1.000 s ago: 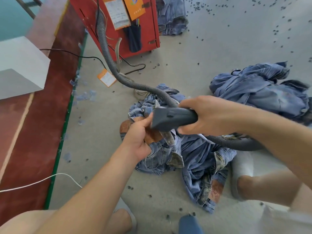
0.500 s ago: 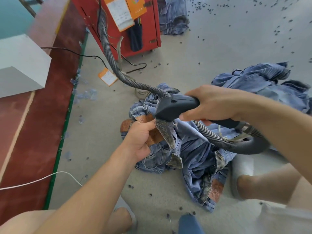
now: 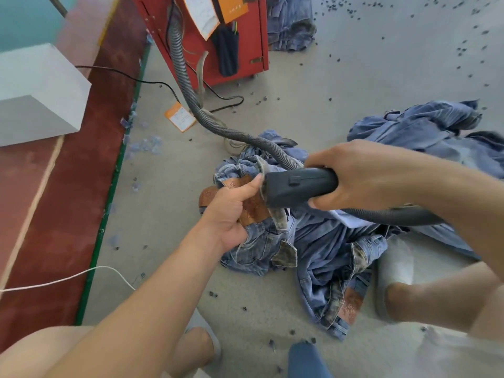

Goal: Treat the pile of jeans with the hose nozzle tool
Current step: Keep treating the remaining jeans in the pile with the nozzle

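Left hand (image 3: 231, 214), nearer, clenched on a lifted waistband with a brown patch (image 3: 252, 210), part of the jeans (image 3: 321, 241) heaped on the floor (image 3: 341, 85) between the feet. Right hand (image 3: 360, 177) wrapped round the dark nozzle (image 3: 297, 186); long axis roughly level, mouth pointed left, touching or just short of the gripped fabric, exact contact hidden. Held fabric thus directly left of the nozzle mouth, so any coming pass judged a short leftward push. Hose (image 3: 191, 91) trailed from the grip away to the red machine (image 3: 218, 36) beyond. Second denim heap (image 3: 422, 129) farther right.
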The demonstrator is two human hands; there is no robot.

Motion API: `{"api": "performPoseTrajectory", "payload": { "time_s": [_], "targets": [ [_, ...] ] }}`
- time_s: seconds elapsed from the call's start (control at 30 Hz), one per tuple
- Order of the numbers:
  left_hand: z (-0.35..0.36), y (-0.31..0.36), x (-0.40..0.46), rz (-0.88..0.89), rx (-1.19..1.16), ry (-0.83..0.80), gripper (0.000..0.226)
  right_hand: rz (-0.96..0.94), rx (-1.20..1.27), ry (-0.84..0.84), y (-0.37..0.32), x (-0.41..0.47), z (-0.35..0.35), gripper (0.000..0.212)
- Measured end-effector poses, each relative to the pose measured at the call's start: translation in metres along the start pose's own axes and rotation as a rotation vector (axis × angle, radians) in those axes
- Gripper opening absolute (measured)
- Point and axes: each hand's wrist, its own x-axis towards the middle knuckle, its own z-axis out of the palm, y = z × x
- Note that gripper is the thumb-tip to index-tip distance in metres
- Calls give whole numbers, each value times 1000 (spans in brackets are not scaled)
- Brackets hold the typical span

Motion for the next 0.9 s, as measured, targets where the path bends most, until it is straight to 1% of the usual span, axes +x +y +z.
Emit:
{"api": "performPoseTrajectory", "payload": {
  "time_s": [0.13,0.23,0.27,0.3,0.37,0.4,0.47,0.57,0.63,0.7,0.73,0.8,0.9],
  "targets": [
    [-5,5,3,-34,-103,2,36,-23,77,151,4,6,3,12],
    [-4,8,-1,-69,-58,25,69,23,116,238,15,5,-12,15],
    [-3,7,-1,-72,-25,63,66,39,109,234,17,4,-16,16],
    [-1,6,-1,-66,3,98,52,50,89,212,20,2,-19,16],
    [-1,7,1,-23,36,137,10,56,29,137,20,-1,-18,16],
    [-2,7,3,-15,32,143,9,46,-5,103,18,-2,-15,16],
    [-2,7,6,-16,10,98,13,8,-70,73,11,-2,-5,16],
    [2,2,5,-14,24,54,25,-68,-139,129,-1,0,12,15],
    [5,1,3,-20,52,44,30,-86,-77,146,-6,2,15,14],
    [3,0,3,-26,33,47,28,-46,29,190,-4,4,7,13],
    [2,1,3,-27,19,53,25,-9,42,230,1,5,1,13],
    [1,3,2,-29,-13,46,20,72,-1,285,12,6,-13,14],
    [1,2,0,-39,-15,8,22,159,-41,261,23,8,-20,13]
  ]
}}
